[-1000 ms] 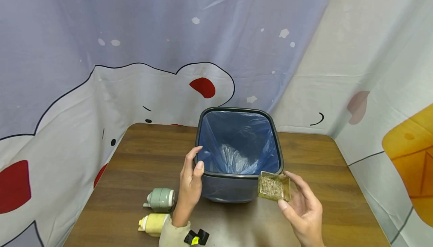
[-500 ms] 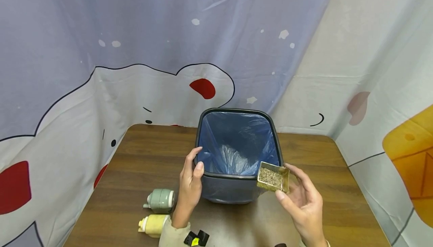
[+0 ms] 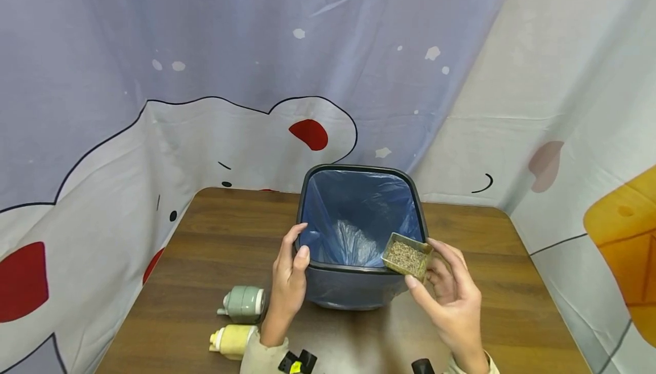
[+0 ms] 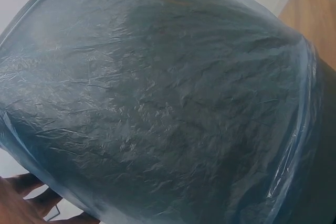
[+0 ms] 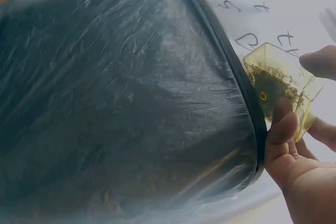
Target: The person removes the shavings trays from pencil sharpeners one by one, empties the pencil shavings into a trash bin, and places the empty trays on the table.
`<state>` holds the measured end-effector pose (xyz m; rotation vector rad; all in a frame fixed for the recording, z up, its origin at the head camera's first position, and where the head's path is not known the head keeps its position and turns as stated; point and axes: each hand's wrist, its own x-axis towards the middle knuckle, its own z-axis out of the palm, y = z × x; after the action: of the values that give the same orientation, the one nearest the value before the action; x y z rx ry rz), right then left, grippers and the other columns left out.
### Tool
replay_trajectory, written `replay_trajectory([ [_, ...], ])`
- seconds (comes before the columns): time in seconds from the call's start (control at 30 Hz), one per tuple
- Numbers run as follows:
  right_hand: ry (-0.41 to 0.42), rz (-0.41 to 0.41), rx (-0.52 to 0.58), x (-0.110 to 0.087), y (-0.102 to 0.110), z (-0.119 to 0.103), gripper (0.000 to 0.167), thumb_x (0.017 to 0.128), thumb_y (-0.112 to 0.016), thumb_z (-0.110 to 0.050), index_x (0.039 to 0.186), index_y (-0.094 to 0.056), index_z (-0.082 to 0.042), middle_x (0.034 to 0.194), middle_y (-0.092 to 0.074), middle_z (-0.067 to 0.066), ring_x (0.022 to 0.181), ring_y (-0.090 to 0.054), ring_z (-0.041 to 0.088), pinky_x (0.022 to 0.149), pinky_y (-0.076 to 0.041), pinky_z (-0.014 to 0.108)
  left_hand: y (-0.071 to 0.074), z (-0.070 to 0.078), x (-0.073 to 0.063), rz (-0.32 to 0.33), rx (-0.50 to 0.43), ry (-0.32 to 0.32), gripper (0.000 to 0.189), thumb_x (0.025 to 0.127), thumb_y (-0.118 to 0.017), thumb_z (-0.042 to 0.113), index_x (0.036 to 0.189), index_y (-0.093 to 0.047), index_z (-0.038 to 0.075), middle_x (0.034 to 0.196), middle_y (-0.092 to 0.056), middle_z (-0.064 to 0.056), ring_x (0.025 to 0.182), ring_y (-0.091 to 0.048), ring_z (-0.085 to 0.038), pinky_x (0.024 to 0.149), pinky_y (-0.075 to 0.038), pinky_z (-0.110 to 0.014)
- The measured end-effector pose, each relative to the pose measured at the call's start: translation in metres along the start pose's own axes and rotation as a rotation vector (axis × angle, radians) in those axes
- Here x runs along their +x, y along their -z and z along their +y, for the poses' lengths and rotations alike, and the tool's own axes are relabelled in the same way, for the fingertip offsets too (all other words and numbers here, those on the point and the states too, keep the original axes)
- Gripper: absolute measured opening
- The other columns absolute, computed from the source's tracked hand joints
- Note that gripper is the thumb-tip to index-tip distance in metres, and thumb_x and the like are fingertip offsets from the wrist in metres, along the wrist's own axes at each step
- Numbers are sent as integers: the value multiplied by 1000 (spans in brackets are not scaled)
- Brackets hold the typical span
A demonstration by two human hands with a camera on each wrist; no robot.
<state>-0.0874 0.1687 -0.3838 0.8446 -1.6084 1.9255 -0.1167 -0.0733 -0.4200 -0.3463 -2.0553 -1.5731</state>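
Note:
A small clear yellowish box (image 3: 406, 255) holds brownish-green grains or flakes whose kind I cannot tell. My right hand (image 3: 452, 300) pinches it between thumb and fingers, tilted over the front right corner of a trash bin (image 3: 353, 290). In the right wrist view, the box (image 5: 273, 90) sits just outside the dark rim. A blue plastic bag (image 3: 353, 243) lines the bin, and no contents show inside. My left hand (image 3: 288, 283) rests against the bin's front left corner, fingers extended along its side and thumb raised near the rim.
A green bottle-like item (image 3: 245, 304) and a yellow one (image 3: 233, 341) lie on their sides at the left of the wooden table (image 3: 179, 283). A printed curtain (image 3: 230, 49) hangs behind and around the table.
My right hand has moved up and left with the box, bringing it over the bin's front right rim. The left hand and the bin stay where they were.

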Motion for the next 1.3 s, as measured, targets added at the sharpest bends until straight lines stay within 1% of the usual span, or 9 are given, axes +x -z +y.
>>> replay_trajectory([
  [0.13,21,17,-114,2,-2,2,68,60,-59,32,123,-35,24,117,-37,30,87,-53,21,65,-43,22,-1,1,0,6,4,5,38,91,-40,9,129,-44,5,110,-49,-19,67,-40,-7,69,-36,-30],
  [0.27,30,12,-229,4,-5,1,69,59,-63,30,123,-40,21,117,-38,28,82,-50,18,61,-41,21,-1,1,0,13,7,5,37,92,-39,9,129,-44,4,111,-49,-17,63,-37,-4,65,-36,-29],
  [0.4,56,-14,-392,6,-6,0,68,58,-68,24,122,-46,17,117,-40,27,74,-48,14,59,-40,19,-1,2,1,22,2,-3,37,92,-39,9,128,-44,3,116,-48,-18,62,-37,-4,64,-36,-29],
  [0.53,100,-40,-579,9,-6,-1,63,62,-74,10,121,-52,10,116,-45,25,66,-45,11,59,-39,15,-1,2,1,18,-9,-1,38,91,-39,8,129,-44,3,116,-48,-20,62,-37,-4,64,-36,-28],
  [0.67,157,-71,-706,16,-14,-11,52,74,-74,-11,120,-56,6,114,-48,23,67,-43,10,60,-36,16,-1,1,1,13,-19,10,39,91,-39,7,129,-44,4,117,-48,-22,64,-37,-5,64,-36,-28],
  [0.8,187,-103,-749,24,-24,-23,47,83,-66,-22,118,-56,6,112,-49,26,75,-46,14,62,-35,16,-2,2,1,10,-17,22,39,91,-39,7,129,-44,4,120,-47,-21,70,-41,-9,68,-36,-30],
  [1.07,172,-148,-792,17,-13,-6,51,72,-72,-11,120,-58,1,118,-49,21,78,-48,13,63,-36,14,-2,1,1,11,-19,6,38,91,-38,7,129,-44,3,115,-47,-20,64,-36,-5,62,-36,-27],
  [1.17,166,-172,-801,18,-12,-5,51,73,-71,-12,121,-58,0,118,-49,19,79,-48,14,64,-36,15,-1,1,1,12,-17,6,38,91,-38,7,129,-44,4,114,-47,-18,63,-35,-3,61,-36,-26],
  [1.3,182,-211,-821,20,-13,-4,46,80,-64,-21,121,-57,-1,119,-49,19,83,-48,17,68,-36,17,-2,1,1,12,-14,6,38,92,-38,8,129,-44,4,114,-47,-19,62,-34,-2,60,-35,-26],
])
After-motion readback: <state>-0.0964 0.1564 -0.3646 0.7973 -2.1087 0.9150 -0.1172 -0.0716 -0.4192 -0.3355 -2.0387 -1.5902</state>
